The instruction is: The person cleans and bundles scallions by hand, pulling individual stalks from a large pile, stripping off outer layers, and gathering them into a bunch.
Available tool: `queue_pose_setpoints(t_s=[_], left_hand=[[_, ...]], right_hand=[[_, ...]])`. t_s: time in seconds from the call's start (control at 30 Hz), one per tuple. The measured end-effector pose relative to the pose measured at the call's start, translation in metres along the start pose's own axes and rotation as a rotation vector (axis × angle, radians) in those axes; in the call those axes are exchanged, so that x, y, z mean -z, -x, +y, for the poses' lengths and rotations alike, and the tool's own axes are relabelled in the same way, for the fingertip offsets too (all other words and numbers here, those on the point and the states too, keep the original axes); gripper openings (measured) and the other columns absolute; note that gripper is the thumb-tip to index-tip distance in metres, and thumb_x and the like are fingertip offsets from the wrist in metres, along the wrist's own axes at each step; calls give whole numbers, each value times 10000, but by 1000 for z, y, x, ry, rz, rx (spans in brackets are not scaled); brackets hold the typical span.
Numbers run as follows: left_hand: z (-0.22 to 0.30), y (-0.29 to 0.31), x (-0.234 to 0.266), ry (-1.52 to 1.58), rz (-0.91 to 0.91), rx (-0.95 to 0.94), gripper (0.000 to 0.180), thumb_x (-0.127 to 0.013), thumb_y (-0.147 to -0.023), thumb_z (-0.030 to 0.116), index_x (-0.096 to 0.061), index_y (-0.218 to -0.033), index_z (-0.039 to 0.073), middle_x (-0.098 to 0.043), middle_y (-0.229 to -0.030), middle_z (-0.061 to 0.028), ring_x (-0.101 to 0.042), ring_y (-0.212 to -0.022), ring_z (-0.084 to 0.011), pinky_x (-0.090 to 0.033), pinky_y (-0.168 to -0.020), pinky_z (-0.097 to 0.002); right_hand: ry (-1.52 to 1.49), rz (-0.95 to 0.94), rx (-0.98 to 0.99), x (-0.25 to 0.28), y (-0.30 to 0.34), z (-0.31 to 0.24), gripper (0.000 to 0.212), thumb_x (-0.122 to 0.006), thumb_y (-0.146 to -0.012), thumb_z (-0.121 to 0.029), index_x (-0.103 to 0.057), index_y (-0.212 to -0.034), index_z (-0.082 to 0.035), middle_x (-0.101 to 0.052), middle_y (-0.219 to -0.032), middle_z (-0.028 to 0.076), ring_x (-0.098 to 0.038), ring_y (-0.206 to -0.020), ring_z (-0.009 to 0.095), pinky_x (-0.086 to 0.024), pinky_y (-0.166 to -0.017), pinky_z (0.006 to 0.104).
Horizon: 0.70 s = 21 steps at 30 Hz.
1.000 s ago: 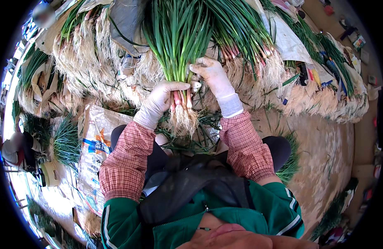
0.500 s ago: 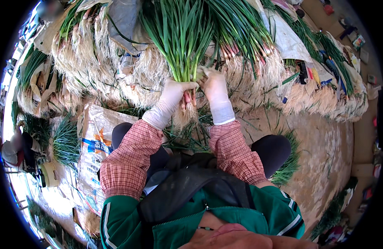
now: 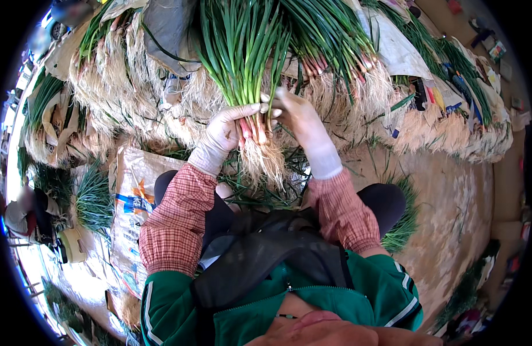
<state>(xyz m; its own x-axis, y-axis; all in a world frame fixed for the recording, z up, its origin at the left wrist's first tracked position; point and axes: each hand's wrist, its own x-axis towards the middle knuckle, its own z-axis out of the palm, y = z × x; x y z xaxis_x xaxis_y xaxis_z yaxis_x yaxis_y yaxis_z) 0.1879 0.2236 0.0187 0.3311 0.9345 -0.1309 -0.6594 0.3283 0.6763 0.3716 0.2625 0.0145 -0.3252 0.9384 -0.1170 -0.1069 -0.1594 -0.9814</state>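
Note:
A bunch of green garlic [image 3: 249, 78] stands upright before me, leaves pointing away, pinkish bulbs and pale roots toward me. My left hand [image 3: 224, 128], in a whitish glove, is closed round its stems just above the bulbs, thumb across the front. Close against the right side of the stems is my right hand [image 3: 296, 112], gloved alike. Motion smears its fingers, so whether they grip a stem does not show. The hanging roots [image 3: 262, 161] show below my left hand.
Heaped green garlic [image 3: 335, 40] with long roots lies across the far side, partly under pale sheets [image 3: 399, 49]. A printed sack [image 3: 133, 202] lies to my left, beside more greens [image 3: 93, 196]. Another green pile [image 3: 401, 216] sits by my right knee. A person [image 3: 32, 210] is at far left.
My left hand has shifted slightly left and down with the bunch, exposing more bulbs and roots. My right forearm has swung a little right, and that hand has turned and blurred.

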Motion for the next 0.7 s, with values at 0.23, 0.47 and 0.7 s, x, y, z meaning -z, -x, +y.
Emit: queue_pose_setpoints(t_s=[0.23, 0.47, 0.7], left_hand=[[-7, -14, -6, -118, 116, -21, 321, -606, -825, -3, -556, -1127, -101, -671, -794, -167, -690, -642, -232, -587, -557, -299], [0, -17, 13, -420, 127, 86, 382, -594, -852, 65, -532, -1210, -53, -647, -735, -135, -633, -495, -197, -449, -365, -207], [-4, -16, -9, -531, 184, 7, 202, -632, -859, 130, -627, -921, -62, -635, -643, -103, -584, -420, -152, -362, -301, -198]], right_hand=[[337, 246, 207, 80, 16, -81, 181, -612, -898, -212, -661, -899, -38, -698, -858, 77, -641, -752, 125, -526, -636, 254], [601, 709, 578, 305, 163, -31, 277, -442, -990, -140, -570, -1089, 85, -652, -1012, 131, -657, -867, 186, -531, -769, 291], [1048, 1191, -384, 398, 303, 156, 241, -539, -875, -196, -648, -883, 19, -651, -870, 222, -631, -794, 337, -505, -698, 395]])
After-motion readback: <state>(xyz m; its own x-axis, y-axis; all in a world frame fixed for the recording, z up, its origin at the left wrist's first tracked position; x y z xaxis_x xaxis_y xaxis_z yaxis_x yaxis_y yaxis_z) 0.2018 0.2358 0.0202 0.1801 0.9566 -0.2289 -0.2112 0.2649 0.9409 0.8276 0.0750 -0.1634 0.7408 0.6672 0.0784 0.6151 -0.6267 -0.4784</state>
